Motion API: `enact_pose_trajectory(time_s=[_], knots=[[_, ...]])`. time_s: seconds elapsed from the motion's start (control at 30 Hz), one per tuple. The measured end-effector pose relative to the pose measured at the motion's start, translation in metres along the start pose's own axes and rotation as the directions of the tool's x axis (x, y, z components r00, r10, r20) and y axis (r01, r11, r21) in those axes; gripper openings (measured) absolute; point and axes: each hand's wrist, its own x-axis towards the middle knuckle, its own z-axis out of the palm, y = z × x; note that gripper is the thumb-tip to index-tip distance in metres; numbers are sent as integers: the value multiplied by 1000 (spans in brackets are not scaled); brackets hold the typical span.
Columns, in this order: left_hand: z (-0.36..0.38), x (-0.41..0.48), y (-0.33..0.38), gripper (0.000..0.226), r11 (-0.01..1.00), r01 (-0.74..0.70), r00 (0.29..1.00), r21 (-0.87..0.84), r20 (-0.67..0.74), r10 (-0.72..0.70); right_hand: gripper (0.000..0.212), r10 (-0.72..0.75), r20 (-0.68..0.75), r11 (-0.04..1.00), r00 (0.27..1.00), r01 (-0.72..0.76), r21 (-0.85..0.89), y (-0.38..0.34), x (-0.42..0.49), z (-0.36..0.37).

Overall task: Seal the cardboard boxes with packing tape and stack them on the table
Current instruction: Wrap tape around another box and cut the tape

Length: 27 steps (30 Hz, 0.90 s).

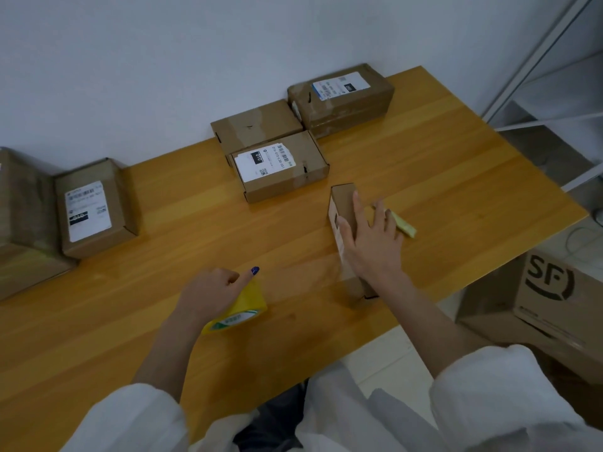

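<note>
white sleeves [130, 419] are leading out to the left hand [212, 291], which is curling round a yellow tape roll [244, 313] near the table [440, 151] edge, while the right hand [372, 239] is pressing spread fingers flat on a narrow cardboard box [342, 200] mid-table, with labelled boxes [280, 166] lying beyond by the wall.

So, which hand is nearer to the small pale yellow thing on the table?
Right. The right hand lies on the narrow box, fingertips beside the yellow thing; the left hand grips the tape roll, farther away.
</note>
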Motion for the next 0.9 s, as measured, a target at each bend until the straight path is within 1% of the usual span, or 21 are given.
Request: enact_pose_trajectory(time_s=[0.13,0.23,0.27,0.33,0.4,0.43,0.5,0.57,0.6,0.67,0.73,0.83,0.9], knots=[[2,-1,-1,57,1000,-2,1000,-6,-15,2,65,-8,-41,998,999,6,-58,0,1,2],[5,-1,-2,57,1000,-22,999,-17,-35,21,69,-93,-147,989,985,75,-126,-2,-3,7],[6,-1,-3,56,999,-34,999,-29,-30,33,70,-100,-141,987,985,81,-136,-1,-3,7],[9,-1,-4,56,996,-51,998,-69,-24,50,69,-54,-60,993,997,47,-109,0,-1,5],[7,0,-3,54,991,-53,998,-119,-23,51,70,-27,-10,989,1000,25,-143,-1,2,1],[5,0,-4,54,987,-59,998,-149,-17,57,70,-26,4,988,1000,26,-154,-3,4,-2],[2,-2,-5,52,974,-84,996,-212,15,89,66,-42,40,991,998,47,-124,-6,8,-4],[0,-4,-11,47,958,-100,989,-268,78,125,59,-68,38,993,997,71,-94,-10,10,-3],[0,-4,-16,47,947,-109,984,-301,101,145,57,-72,11,993,997,73,-88,-11,12,-3],[-1,-5,-23,53,920,-124,977,-371,115,178,54,-85,-43,991,995,80,-111,-14,17,-4],[0,-8,-24,56,883,-126,972,-452,122,201,55,-115,-56,986,992,107,-131,-16,23,-5],[3,-18,-22,62,795,-56,972,-603,148,181,55,-124,-36,987,992,119,-110,-17,30,-6],[0,-22,-21,63,751,-21,977,-660,145,155,55,-127,-39,987,991,122,-107,-16,31,-7]])
